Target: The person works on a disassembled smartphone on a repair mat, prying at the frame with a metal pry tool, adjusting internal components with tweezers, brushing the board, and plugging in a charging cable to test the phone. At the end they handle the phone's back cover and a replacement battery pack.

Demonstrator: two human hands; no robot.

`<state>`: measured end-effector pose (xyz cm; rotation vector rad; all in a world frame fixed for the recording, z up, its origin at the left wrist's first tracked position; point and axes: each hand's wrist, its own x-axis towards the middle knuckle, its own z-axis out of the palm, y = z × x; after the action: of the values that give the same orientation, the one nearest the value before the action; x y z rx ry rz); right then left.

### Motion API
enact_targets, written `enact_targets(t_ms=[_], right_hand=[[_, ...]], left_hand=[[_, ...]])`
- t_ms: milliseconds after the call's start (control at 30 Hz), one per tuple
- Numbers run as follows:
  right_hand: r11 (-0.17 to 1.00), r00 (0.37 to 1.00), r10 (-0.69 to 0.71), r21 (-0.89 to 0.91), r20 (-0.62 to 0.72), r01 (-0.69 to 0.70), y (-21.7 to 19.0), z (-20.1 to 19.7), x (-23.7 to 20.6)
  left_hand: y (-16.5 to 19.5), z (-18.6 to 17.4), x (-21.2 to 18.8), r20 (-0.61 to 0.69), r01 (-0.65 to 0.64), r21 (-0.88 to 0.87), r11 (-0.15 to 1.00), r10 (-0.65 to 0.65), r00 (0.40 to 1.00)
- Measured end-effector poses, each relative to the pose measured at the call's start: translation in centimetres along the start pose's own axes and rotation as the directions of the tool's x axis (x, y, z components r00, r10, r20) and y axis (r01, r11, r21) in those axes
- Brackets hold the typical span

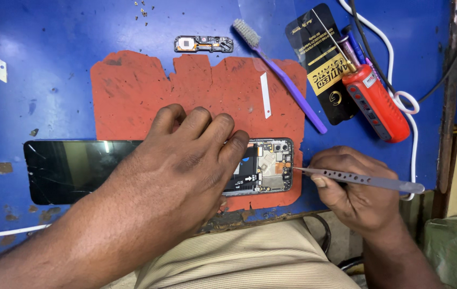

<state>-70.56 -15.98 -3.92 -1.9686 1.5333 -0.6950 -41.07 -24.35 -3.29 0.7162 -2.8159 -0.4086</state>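
So the left hand (185, 160) lies flat, palm down, over the middle of the frame, fingers spread a bit and pressing on an opened phone (268, 166). Nothing is pinched in it; it just pins the phone down. The phone lies sideways at centre, back cover off, with the board and camera end poking out to the right of the fingertips.

The right hand (354, 190), lower right of the frame, is closed around metal tweezers (357, 178). The thin tips point left and touch the phone's right edge, at a small orange bit on the board. The tweezers' handle sticks out right toward the bench edge.

Left of the phone, touching or just beside it, lies a dark screen (73, 168) with cracks at its left end; the left forearm covers the join, so can't tell if they're connected.

Both lie on a ragged red mat (132, 96) over the blue bench (41, 64). Above the mat, at top centre, there's a small bracket part (204, 44), plus a few tiny screws (143, 10) higher up. A purple toothbrush (282, 75) runs diagonally at upper right, next to a black card (322, 59) and a red tool (376, 101), with a white cable (408, 101) looping behind it.
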Motion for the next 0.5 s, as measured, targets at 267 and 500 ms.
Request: enact_targets(t_ms=[267, 500], right_hand=[[0.998, 1.000, 0.001, -0.070, -0.004, -0.001, 0.15, 0.09, 0.39], [0.997, 0.998, 0.053, -0.052, -0.031, -0.055, 0.04, 0.48, 0.23]], left_hand=[[-0.19, -0.07, 0.16, 0.001, 0.003, 0.014, 1.000, -0.003, 1.000], [-0.14, -0.02, -0.03, 0.012, 0.004, 0.001, 1.000, -0.004, 1.000]])
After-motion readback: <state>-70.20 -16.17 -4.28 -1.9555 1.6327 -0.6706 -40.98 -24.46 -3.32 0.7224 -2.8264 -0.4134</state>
